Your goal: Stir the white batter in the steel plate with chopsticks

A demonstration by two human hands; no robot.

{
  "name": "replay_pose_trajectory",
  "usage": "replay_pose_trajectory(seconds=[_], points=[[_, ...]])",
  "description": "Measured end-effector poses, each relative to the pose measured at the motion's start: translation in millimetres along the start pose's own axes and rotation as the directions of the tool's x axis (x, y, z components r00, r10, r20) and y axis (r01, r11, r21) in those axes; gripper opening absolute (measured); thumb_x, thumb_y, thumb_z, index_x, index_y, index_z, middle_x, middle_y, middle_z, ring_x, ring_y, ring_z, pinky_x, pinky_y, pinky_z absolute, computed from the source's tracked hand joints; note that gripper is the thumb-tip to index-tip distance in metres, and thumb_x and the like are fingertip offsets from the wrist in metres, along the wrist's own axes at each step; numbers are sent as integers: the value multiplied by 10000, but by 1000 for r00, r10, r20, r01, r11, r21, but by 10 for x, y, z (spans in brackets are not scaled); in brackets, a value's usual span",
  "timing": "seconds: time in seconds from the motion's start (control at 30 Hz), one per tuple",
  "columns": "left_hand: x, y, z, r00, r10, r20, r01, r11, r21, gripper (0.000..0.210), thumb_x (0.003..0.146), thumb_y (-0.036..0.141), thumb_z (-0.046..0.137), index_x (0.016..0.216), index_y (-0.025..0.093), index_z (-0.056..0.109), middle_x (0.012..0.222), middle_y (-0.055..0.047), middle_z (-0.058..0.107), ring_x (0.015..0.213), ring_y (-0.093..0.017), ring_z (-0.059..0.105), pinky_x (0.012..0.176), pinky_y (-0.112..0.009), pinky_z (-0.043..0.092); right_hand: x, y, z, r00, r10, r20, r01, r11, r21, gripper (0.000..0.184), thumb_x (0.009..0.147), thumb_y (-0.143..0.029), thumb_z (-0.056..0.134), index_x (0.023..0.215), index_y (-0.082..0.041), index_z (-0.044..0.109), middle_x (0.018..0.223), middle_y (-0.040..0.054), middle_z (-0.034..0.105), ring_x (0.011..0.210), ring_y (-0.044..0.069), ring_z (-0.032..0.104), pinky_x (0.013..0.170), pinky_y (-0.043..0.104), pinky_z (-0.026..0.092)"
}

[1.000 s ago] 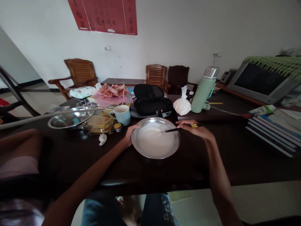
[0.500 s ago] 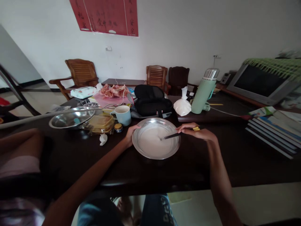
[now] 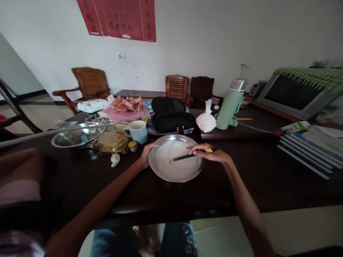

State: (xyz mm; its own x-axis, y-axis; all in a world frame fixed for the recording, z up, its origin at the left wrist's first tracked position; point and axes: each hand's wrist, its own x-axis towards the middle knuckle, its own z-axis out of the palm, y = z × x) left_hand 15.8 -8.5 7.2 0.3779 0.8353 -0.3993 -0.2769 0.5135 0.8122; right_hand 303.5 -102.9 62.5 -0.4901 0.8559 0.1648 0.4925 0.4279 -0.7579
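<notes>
A shiny metal bowl on the dark table contains a pale, milky liquid. My left hand grips the bowl's left rim, with its thumb at the edge. Over the right side of the bowl, my right hand is closed around black chopsticks with yellow-marked ends. Their tips reach down into the liquid left of the bowl's middle. Behind the bowl and to its right stands a tied clear bag of white powder.
A light blue mug, a small jar and a second metal basin stand to the left. Behind the bowl lies a black bag. At right are a green thermos and stacked books. Another person's arm rests at far left.
My right hand has moved left over the bowl, and the chopstick tips have swept left through the liquid. My left hand keeps hold of the rim.
</notes>
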Motion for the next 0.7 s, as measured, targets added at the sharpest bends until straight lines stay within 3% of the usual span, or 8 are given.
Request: replay_pose_trajectory(seconds=[0.13,0.2,0.33,0.4,0.5,0.57,0.63,0.7], points=[[-24,10,19,1000,-17,7,17,1000,-2,213,708,211,524,774,107,697,577,-59,687,524,-205,611,582,-318,483,-38,-2,-44,977,89,-191,-98,994,-39,243,864,-386,532,912,-225,708,1070,47,708,1064,245,624,974,416,450],[-29,14,26,1000,-18,11,18,1000,-1,219,713,209,519,780,105,699,586,-63,691,530,-205,616,587,-316,484,-73,-10,-77,981,118,-152,-118,993,11,246,851,-395,550,861,-212,714,1044,56,717,1040,251,637,948,415,468],[-18,9,18,1000,-2,2,2,1000,-5,181,688,206,552,747,109,693,569,-59,686,512,-198,608,569,-301,475,0,-29,8,1000,3,19,-4,999,36,268,872,-393,515,939,-221,709,1047,37,718,1138,236,588,992,397,440],[-18,6,14,1000,-1,5,1,1000,-5,175,680,211,562,742,112,692,558,-55,680,505,-199,603,564,-303,472,26,3,23,997,15,-77,-18,999,-32,270,874,-391,506,971,-232,701,1074,35,708,1144,242,579,1009,417,420],[-38,11,28,1000,-13,11,13,1000,7,194,700,219,540,758,120,697,567,-55,683,517,-208,604,573,-317,474,-29,62,-58,953,114,-282,-137,989,-62,248,853,-395,529,895,-229,708,1030,46,718,1030,255,633,967,443,444],[-54,17,43,1000,-13,2,13,1000,16,211,722,213,513,757,124,701,565,-49,681,520,-208,600,576,-320,474,-67,52,-98,969,132,-210,-137,990,-12,244,844,-397,544,855,-219,711,1007,51,723,997,249,649,937,420,469],[-60,20,50,1000,0,-4,0,1000,17,220,733,201,502,756,120,705,560,-41,677,513,-201,594,575,-312,469,-59,4,-78,997,76,-28,-75,997,36,257,852,-397,537,866,-212,714,1017,54,722,1078,249,620,951,395,464],[-51,16,44,1000,9,1,-9,1000,13,218,729,196,508,761,109,705,567,-46,678,518,-200,599,580,-308,469,-25,-37,-29,999,17,41,-18,999,34,284,871,-401,510,911,-209,713,1031,54,719,1186,253,553,1004,406,424]])
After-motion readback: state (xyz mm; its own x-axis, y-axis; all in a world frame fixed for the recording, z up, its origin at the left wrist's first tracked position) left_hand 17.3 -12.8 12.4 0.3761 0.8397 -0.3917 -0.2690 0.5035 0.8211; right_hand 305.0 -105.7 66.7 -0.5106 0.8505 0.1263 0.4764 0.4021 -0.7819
